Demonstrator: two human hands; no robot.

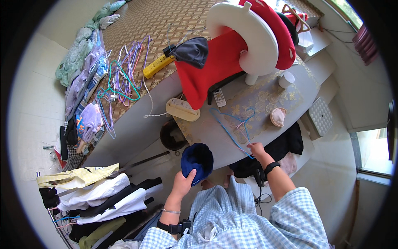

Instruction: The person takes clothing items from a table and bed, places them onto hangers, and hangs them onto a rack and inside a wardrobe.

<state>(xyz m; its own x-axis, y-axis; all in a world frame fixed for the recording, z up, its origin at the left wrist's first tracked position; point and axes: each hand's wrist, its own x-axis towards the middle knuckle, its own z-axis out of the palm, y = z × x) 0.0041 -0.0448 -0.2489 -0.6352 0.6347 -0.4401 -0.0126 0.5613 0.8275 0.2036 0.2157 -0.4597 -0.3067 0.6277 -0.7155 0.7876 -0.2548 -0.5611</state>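
My left hand grips a dark blue garment, bunched up and held in front of me above the floor. My right hand reaches to the edge of the grey table and pinches the lower corner of a blue wire hanger lying flat there, with a pink hanger tangled against it. Both wrists wear dark bands, and my sleeves are blue-and-white checked.
A red garment and a white round stool lie on the table beside a remote and a yellow power strip. Several hangers and folded clothes cover the mat at left. A clothes rack stands at lower left.
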